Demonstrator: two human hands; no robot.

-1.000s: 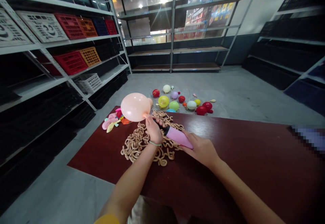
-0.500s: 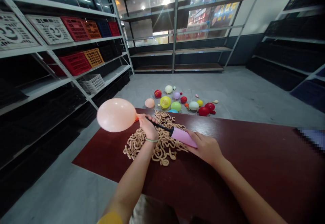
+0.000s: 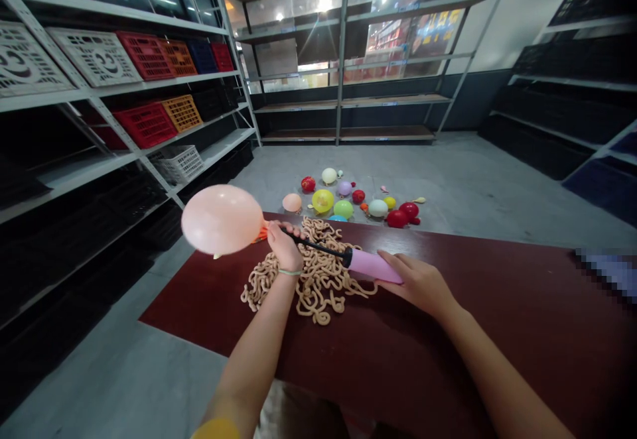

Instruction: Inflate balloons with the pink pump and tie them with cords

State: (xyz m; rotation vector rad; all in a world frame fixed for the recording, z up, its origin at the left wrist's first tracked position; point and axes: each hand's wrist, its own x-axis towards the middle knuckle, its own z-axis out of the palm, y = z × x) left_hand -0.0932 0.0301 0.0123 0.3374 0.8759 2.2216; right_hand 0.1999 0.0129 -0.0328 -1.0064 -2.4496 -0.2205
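A peach balloon (image 3: 221,219), round and swollen, sits at the end of a hand pump with a pink barrel (image 3: 374,266) and a black rod. My left hand (image 3: 284,243) is closed around the pump's black end and the balloon's neck; the fingers hide where the two meet. The pink barrel is gripped in my right hand (image 3: 418,283), with a length of black rod showing between the hands. Below them a heap of tan, worm-like twisted strands (image 3: 318,293) lies on the dark red table (image 3: 398,359). Something orange (image 3: 261,233) shows beside the balloon's neck.
Several coloured balloons, among them a yellow one (image 3: 323,201) and a dark red one (image 3: 397,219), lie on the grey floor beyond the table. Shelves with plastic crates (image 3: 144,124) stand at the left. A pixelated object (image 3: 607,273) is at the table's right edge.
My right hand has drawn the pink barrel to the right, so more black rod shows. My left hand and the balloon have shifted slightly left and up.
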